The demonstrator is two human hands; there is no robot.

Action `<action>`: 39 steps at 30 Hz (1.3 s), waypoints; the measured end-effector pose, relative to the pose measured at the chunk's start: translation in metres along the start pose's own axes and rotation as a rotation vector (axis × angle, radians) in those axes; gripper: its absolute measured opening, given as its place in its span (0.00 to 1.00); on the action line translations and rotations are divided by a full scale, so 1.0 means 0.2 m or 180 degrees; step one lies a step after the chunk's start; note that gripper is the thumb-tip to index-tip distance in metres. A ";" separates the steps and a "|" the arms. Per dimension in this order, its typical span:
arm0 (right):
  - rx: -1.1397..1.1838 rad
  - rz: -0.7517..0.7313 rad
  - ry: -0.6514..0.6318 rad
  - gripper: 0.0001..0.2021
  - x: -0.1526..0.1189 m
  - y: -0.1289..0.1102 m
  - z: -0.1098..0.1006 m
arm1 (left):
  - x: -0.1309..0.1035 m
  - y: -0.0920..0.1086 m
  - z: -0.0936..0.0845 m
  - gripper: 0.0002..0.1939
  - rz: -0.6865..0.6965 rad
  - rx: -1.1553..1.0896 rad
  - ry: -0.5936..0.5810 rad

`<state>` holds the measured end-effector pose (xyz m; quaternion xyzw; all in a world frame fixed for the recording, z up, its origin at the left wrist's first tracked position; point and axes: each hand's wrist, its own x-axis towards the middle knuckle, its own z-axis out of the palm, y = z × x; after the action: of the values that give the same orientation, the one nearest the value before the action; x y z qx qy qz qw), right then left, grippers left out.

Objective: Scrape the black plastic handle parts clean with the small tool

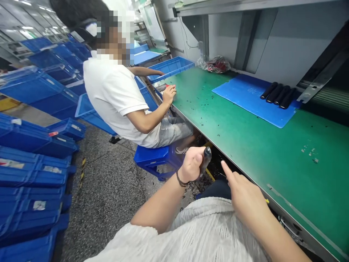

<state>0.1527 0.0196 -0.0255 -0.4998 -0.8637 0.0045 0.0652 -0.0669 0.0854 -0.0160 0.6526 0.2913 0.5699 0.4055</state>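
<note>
My left hand (191, 164) is closed around a dark, rounded piece (206, 158), held upright in front of the green table's edge. My right hand (240, 183) is beside it, a little to the right, with the index finger stretched out toward the piece and the other fingers curled. Whether those curled fingers hold anything is hidden. The two hands are apart. On the green table (245, 134) lies a blue sheet (245, 96), and several black handle-like pieces (278, 95) rest side by side on its right part.
At the left a person in a white shirt (117, 87) sits on a blue stool (151, 155), one hand on the table holding something red. Blue crates (32, 167) are stacked at the far left. A plastic bag (218, 64) lies at the table's back; small black scraps dot the surface.
</note>
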 end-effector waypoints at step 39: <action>0.1828 -0.1113 0.1757 0.09 -0.05 0.07 -0.40 | 0.05 0.09 0.10 0.27 0.1127 0.0367 -0.1575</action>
<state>0.1790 0.0127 0.0516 -0.2901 -0.8492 0.0996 0.4299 -0.0475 0.0819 0.0044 0.8341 0.0973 0.4381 0.3209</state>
